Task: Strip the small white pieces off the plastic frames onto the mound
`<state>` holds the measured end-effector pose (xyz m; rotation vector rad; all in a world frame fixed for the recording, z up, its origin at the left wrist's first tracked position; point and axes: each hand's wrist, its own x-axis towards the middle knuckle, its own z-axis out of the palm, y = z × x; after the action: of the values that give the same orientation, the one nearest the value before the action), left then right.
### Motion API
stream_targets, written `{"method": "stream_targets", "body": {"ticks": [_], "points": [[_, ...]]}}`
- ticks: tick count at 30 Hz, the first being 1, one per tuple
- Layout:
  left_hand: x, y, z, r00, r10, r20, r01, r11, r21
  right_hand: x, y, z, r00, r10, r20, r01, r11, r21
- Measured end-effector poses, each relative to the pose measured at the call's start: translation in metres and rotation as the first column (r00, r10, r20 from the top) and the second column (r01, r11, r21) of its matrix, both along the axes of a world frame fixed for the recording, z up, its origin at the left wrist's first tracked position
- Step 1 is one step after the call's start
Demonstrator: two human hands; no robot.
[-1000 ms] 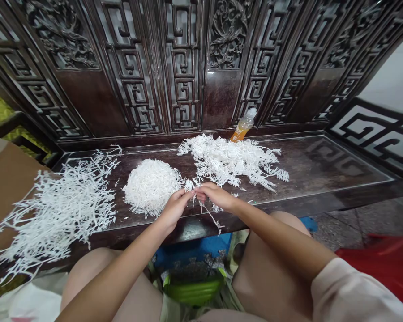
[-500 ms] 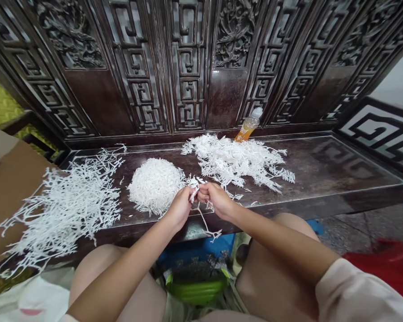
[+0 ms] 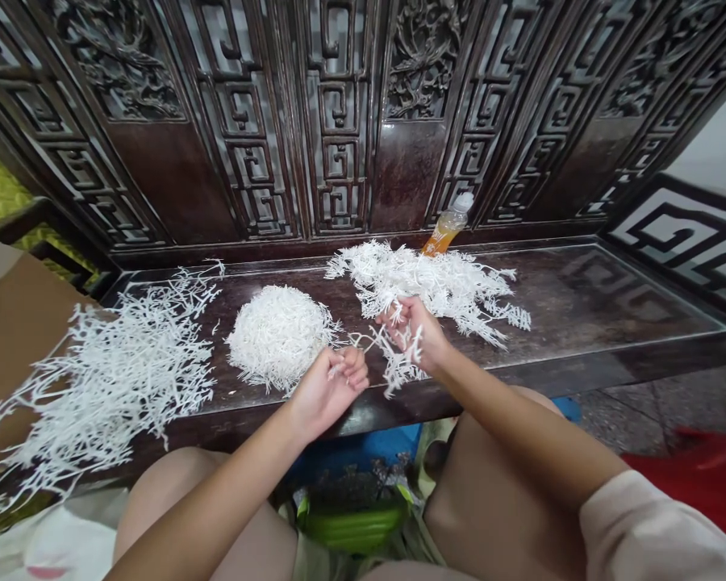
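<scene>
My left hand is closed at the bench's front edge, with small white plastic bits showing at its fingers. Slightly higher and to the right, my right hand is closed on a white branched plastic sprig, whose forked ends hang below the fingers. A thin stem of it reaches toward my left fingertips; whether they grip it I cannot tell. Beside my left hand lies a rounded heap of short white pieces. Behind my right hand spreads a pile of bushy white sprigs.
Bare white branching stems form a tangled pile at the left, near a cardboard box. An orange drink bottle stands at the back of the dark wooden bench. Below, between the knees, is a green plastic object.
My hands have moved apart. The right went up and to the right with a sprig; the left dropped slightly lower. The thin stem hanging between them is no longer there.
</scene>
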<state>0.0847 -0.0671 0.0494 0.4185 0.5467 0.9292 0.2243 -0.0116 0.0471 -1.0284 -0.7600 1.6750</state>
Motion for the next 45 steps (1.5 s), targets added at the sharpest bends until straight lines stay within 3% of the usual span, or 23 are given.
{"method": "stream_targets", "body": {"ticks": [3,9,12,14,16,18,20,22,27,31,35,39,43,45], "points": [[0.004,-0.003,-0.003,0.998,-0.059,0.028,0.06,0.997,-0.046,0.007,0.006,0.009,0.995,0.094,0.019,-0.095,0.995,0.037],[-0.003,0.009,-0.019,0.997,0.068,-0.028,-0.07,0.991,-0.116,-0.003,-0.013,0.005,0.958,0.272,0.088,-0.272,0.962,-0.015],[-0.003,0.009,-0.02,0.992,0.084,-0.091,-0.091,0.993,-0.079,-0.005,-0.016,0.001,0.951,0.289,0.107,-0.288,0.957,-0.03],[0.0,0.006,-0.019,0.978,0.106,-0.181,-0.103,0.994,0.025,-0.005,-0.015,0.0,0.949,0.293,0.117,-0.295,0.955,0.0],[0.002,0.002,-0.019,0.93,0.168,-0.326,-0.115,0.978,0.176,-0.005,-0.015,-0.001,0.94,0.305,0.152,-0.315,0.948,0.047],[0.002,0.0,-0.019,0.831,0.264,-0.49,-0.119,0.944,0.307,-0.006,-0.015,-0.003,0.924,0.32,0.209,-0.342,0.936,0.083],[0.002,0.0,-0.02,0.719,0.341,-0.606,-0.101,0.913,0.395,-0.006,-0.015,-0.004,0.901,0.335,0.274,-0.375,0.921,0.105],[0.001,0.0,-0.022,0.654,0.38,-0.654,-0.071,0.891,0.447,-0.006,-0.015,-0.006,0.873,0.346,0.342,-0.407,0.905,0.122],[0.003,0.003,-0.035,0.609,0.401,-0.684,-0.051,0.881,0.471,-0.004,-0.014,-0.014,0.808,0.336,0.484,-0.443,0.888,0.125],[0.005,0.005,-0.041,0.576,0.417,-0.703,-0.066,0.881,0.468,-0.006,-0.016,-0.019,0.808,0.345,0.478,-0.447,0.887,0.114],[0.007,0.005,-0.04,0.584,0.442,-0.68,-0.112,0.874,0.473,-0.012,-0.023,-0.017,0.861,0.28,0.425,-0.336,0.94,0.062],[0.013,0.003,-0.037,0.624,0.451,-0.638,-0.232,0.887,0.4,-0.019,-0.031,-0.008,0.935,0.261,0.241,-0.261,0.965,-0.034],[0.021,0.001,-0.026,0.774,0.411,-0.481,-0.368,0.911,0.187,-0.022,-0.035,0.0,0.978,0.187,0.098,-0.178,0.98,-0.087],[0.023,0.0,-0.018,0.855,0.379,-0.355,-0.372,0.924,0.09,-0.023,-0.037,0.003,0.987,0.155,0.032,-0.152,0.984,-0.093]]}}
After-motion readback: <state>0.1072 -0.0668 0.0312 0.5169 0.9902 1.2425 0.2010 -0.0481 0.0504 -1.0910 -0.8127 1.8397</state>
